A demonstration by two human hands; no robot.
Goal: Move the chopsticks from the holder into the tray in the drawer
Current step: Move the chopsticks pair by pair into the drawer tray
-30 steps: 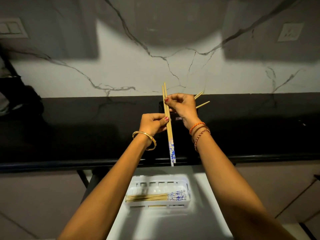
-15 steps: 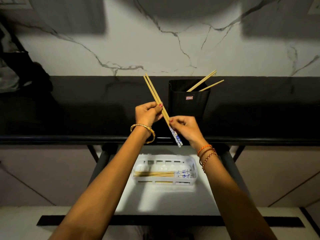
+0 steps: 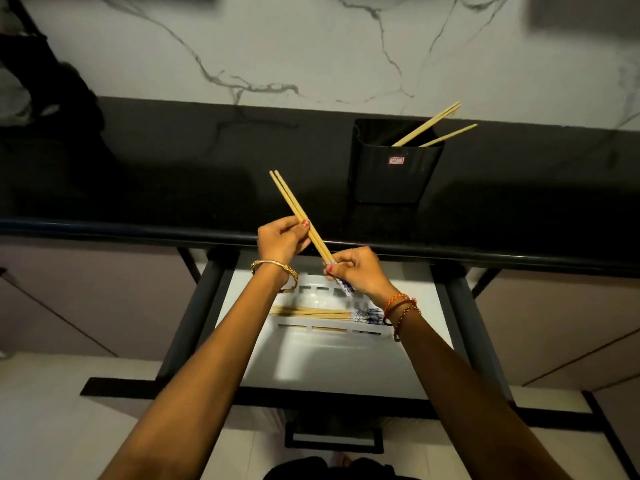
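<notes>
- We held a pair of chopsticks [image 3: 300, 215] between both hands, slanting from eleven o'clock down to five.
- Our left hand [image 3: 281, 239] pinched the pair near its middle, fingers curled around the shafts.
- Our right hand [image 3: 360, 275] pinched the blue-patterned lower end.
- The black holder [image 3: 391, 174] stood on the dark counter [image 3: 173, 174] at one o'clock from our hands, with more chopsticks [image 3: 429, 125] leaning in it.
- Its small red-and-white label [image 3: 396, 161] was too small for us to read.
- The white tray [image 3: 332, 325] in the open drawer [image 3: 346, 368], at six o'clock below our hands, already held some chopsticks [image 3: 311, 312].
</notes>
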